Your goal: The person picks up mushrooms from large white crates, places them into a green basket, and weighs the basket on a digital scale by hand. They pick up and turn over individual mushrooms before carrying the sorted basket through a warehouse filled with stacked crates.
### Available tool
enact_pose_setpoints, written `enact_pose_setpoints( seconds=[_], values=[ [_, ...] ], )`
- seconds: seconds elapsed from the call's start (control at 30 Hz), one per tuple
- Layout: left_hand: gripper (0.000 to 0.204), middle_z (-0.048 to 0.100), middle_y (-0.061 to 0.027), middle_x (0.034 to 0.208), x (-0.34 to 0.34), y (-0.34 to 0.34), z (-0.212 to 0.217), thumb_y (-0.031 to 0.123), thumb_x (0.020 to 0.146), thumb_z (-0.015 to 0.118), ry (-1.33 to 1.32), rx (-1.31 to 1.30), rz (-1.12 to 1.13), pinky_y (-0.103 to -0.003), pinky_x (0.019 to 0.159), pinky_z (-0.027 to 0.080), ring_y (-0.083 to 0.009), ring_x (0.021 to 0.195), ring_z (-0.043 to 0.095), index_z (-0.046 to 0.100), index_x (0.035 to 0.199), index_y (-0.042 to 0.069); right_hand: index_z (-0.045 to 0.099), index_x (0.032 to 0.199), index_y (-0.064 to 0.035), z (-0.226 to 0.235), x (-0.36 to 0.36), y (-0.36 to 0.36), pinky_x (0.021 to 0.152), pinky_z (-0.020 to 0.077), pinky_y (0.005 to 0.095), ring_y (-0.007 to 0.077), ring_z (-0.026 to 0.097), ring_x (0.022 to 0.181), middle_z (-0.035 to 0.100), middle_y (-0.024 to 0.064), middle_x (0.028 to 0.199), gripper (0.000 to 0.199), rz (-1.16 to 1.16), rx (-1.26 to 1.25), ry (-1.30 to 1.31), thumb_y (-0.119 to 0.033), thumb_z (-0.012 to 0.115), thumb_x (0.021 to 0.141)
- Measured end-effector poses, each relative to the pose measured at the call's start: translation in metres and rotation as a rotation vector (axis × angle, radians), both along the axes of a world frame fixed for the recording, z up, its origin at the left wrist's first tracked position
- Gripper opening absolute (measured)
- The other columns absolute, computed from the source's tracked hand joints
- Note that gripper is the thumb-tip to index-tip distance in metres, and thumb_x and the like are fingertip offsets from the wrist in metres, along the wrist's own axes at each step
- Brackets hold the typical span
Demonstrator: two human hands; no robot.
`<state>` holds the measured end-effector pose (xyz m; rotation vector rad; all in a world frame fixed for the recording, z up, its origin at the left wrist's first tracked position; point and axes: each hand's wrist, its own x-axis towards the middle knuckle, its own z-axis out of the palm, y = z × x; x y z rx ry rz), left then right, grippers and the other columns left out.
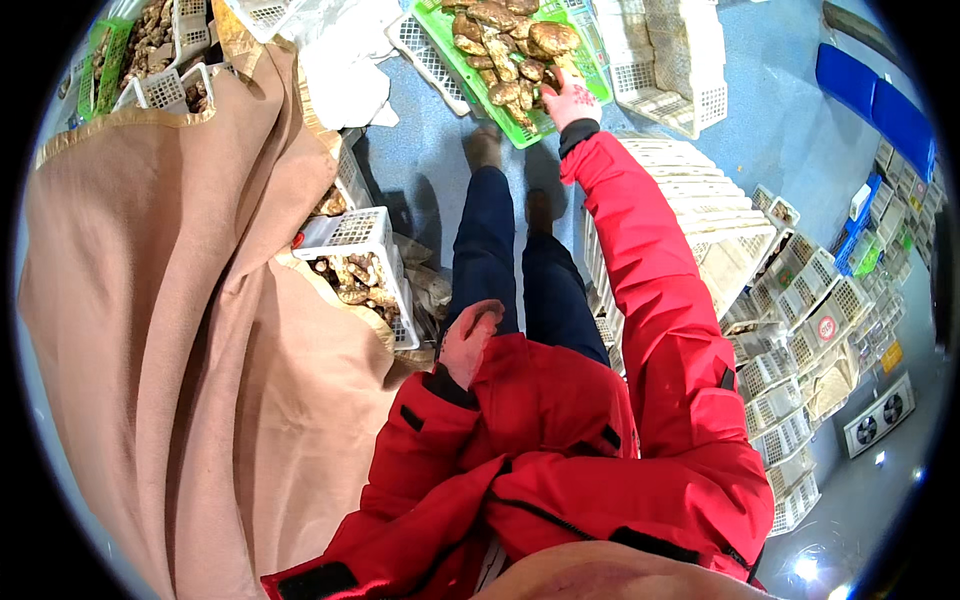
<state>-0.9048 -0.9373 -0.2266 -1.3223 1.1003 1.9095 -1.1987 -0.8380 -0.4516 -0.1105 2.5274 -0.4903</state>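
Observation:
A bright green plastic basket (453, 50) near the top middle holds several brown-capped mushrooms (497, 52) with thick pale stems. My right hand (573, 104), pale with red marks, reaches out to the basket's right side. Its thumb and forefinger close around a mushroom at the edge of the pile; the other fingers are partly hidden. My left hand (468, 342) rests by my left thigh, fingers loosely curled together, with nothing seen in it. Left of my legs, a white crate (352, 232) contains more mushrooms (356, 280).
A large tan blanket (190, 330) drapes over crates on the left. White plastic crates (668, 60) stand at the top right, and a stack of them (690, 190) rises beside my right arm. More crates (800, 340) line the far right. Blue floor (755, 110) shows between them.

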Motion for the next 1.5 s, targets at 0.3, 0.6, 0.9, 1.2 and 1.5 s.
enact_pose_setpoints(
  seconds=[0.3, 0.6, 0.9, 1.2, 1.5],
  values=[
    [0.032, 0.055, -0.0095, 0.105, -0.004, -0.014, -0.006, 0.02, 0.088, 0.045, -0.052, -0.01, -0.007, -0.027, 0.083, 0.04, -0.0163, 0.096, 0.052, 0.049, 0.111, -0.001, 0.041, 0.118, -0.019, -0.032, -0.009, -0.044, 0.072, 0.0461, 0.0419, 0.0321, 0.056, 0.088, 0.052, 0.0165, 0.098, 0.047, 0.193, 0.251, -0.041, -0.035, 0.055, 0.076],
    [0.031, 0.055, -0.01, 0.106, -0.014, -0.022, -0.007, 0.021, 0.088, 0.045, -0.042, 0.021, -0.012, -0.027, 0.083, 0.039, -0.0165, 0.097, 0.052, 0.049, 0.111, 0.0, 0.049, 0.106, -0.0187, -0.029, -0.005, -0.019, 0.076, 0.045, 0.0395, 0.0287, 0.053, 0.094, 0.051, 0.0121, 0.105, 0.033, 0.257, 0.002, 0.072, -0.027, 0.055, 0.075],
    [0.031, 0.056, -0.0093, 0.104, -0.016, -0.022, -0.009, 0.022, 0.088, 0.045, -0.048, 0.028, -0.009, -0.027, 0.082, 0.04, -0.0165, 0.095, 0.052, 0.049, 0.11, 0.0, 0.053, 0.108, -0.0128, -0.003, -0.006, 0.011, 0.082, 0.041, 0.0357, 0.0285, 0.048, 0.099, 0.053, 0.0113, 0.103, 0.04, 0.056, -0.409, 0.182, -0.021, 0.06, 0.07],
    [0.027, 0.055, -0.009, 0.104, -0.042, -0.021, -0.014, 0.015, 0.087, 0.044, 0.001, -0.028, -0.019, -0.028, 0.081, 0.04, -0.0167, 0.096, 0.052, 0.051, 0.108, -0.001, 0.048, 0.118, -0.0033, 0.085, 0.024, 0.033, 0.059, 0.0409, 0.0189, 0.0055, 0.052, 0.065, 0.058, 0.0011, 0.071, 0.047, -0.513, -0.776, -0.457, -0.007, 0.062, 0.073],
    [0.044, 0.051, -0.0077, 0.11, -0.125, -0.015, -0.027, 0.018, 0.085, 0.051, 0.103, -0.108, -0.122, -0.025, 0.076, 0.041, -0.0135, 0.094, 0.051, 0.037, 0.122, -0.001, 0.054, 0.11, -0.0069, 0.157, 0.06, 0.027, 0.083, 0.0422, 0.0294, 0.0223, 0.052, 0.098, 0.055, 0.0096, 0.104, 0.041, 0.067, -0.844, -0.288, -0.011, 0.062, 0.07]
  ],
)
